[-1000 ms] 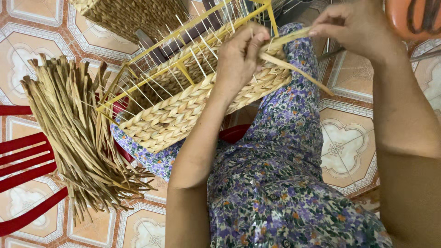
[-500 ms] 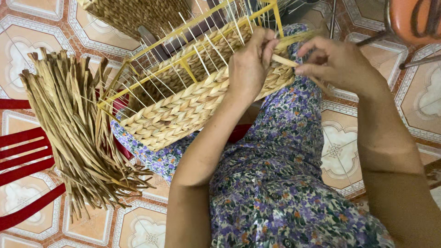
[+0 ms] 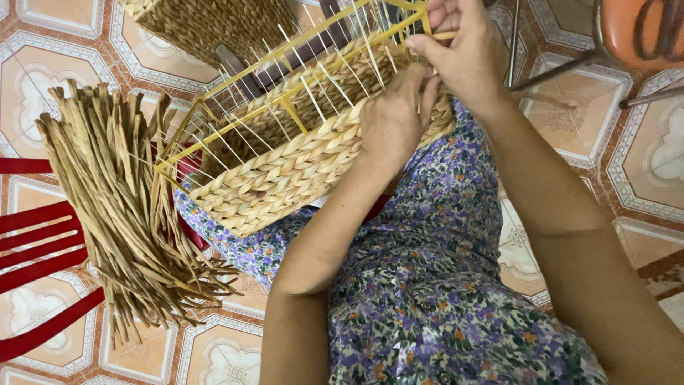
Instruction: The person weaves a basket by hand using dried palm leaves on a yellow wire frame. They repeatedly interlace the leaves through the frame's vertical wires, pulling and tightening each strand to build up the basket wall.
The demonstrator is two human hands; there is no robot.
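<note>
A half-woven basket (image 3: 299, 160) is held tilted across the lap, over a floral dress (image 3: 427, 285) in purple and grey. Its lower walls are plaited from thick tan straw rope, while above them a yellow wire frame (image 3: 285, 107) with thin pale uprights is left bare.

The left hand (image 3: 390, 117) is pressed flat against the outer woven wall near the right end of the basket, its fingers curled up over the top row of plait. The right hand (image 3: 463, 50) is closed at the far corner of the frame, and a pale straw strand (image 3: 443, 35) is pinched between its thumb and fingers. The two hands are touching, or very nearly so, at the fingertips.

A loose bundle of dried straw strips (image 3: 117, 214) is laid on a red plastic chair (image 3: 43, 249) to the left, just beside the basket. A second, finished woven basket (image 3: 206, 25) is seen at the top, behind the frame. An orange round object (image 3: 641, 32) with dark markings is seen at the top right corner, above thin metal legs (image 3: 556, 68). The floor (image 3: 43, 85) is covered in patterned tiles of orange, white and brown.
</note>
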